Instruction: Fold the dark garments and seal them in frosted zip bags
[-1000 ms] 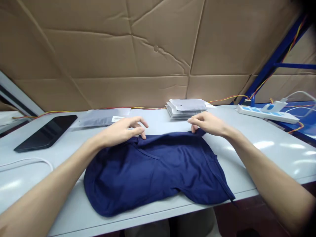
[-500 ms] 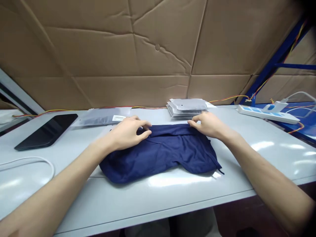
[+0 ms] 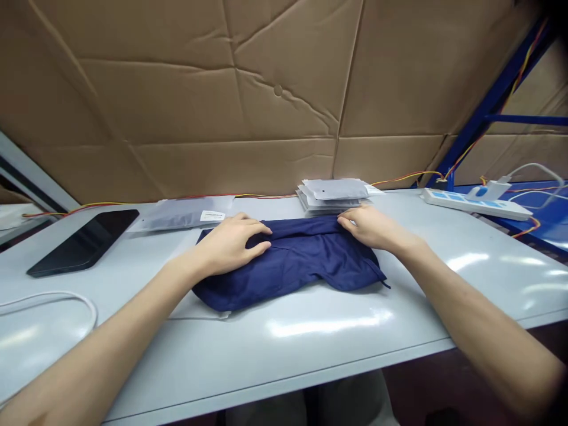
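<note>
A dark blue cloth (image 3: 302, 260) lies folded and wrinkled on the pale table (image 3: 284, 367). My left hand (image 3: 235, 242) rests on its upper left part, thumb and fingers apart, with the palm side hidden. At the upper right corner of the cloth, my right hand (image 3: 366, 225) has its thumb and fingertips pressed together on the fabric edge. A corner of clear plastic (image 3: 224, 315) shows from under the cloth's lower left edge.
Behind the hands are a flat plastic packet (image 3: 177, 214) with a white label and a stack of packets (image 3: 335, 190). A black phone (image 3: 84, 242) and a white cable (image 3: 89, 302) lie left; a power strip (image 3: 477, 203) sits right. Cardboard (image 3: 199, 106) stands behind.
The cloth's lower edge has moved up, away from the table's front edge, and the plastic corner at lower left now shows. Both hands remain at about the same places on the cloth.
</note>
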The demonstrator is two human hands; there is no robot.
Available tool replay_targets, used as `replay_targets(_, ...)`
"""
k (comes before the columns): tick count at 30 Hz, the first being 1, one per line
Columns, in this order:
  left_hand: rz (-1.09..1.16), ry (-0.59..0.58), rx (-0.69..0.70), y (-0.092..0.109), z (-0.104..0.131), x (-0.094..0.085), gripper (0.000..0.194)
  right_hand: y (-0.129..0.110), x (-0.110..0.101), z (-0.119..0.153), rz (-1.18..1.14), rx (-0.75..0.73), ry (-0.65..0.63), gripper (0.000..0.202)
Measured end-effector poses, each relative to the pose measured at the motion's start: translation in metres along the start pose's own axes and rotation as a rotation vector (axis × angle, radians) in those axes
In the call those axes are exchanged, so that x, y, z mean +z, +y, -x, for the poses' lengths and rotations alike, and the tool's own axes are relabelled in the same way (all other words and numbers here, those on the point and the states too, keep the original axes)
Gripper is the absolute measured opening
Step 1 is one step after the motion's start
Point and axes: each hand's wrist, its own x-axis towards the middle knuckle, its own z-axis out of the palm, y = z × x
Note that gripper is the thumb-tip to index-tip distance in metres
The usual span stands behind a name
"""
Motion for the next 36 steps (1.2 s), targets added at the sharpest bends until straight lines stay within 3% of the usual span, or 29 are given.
replay_targets(31,0.031,-0.016,-0.023,0.004,0.0,-0.001,0.04,0.002,0.003,0.0,-0.046,-0.074,-0.016,0.035)
replay_targets(36,0.036,0.067,-0.003,0.01,0.002,-0.008,0.034,-0.006,-0.004,0.005,-0.018,0.011,0.111,0.034)
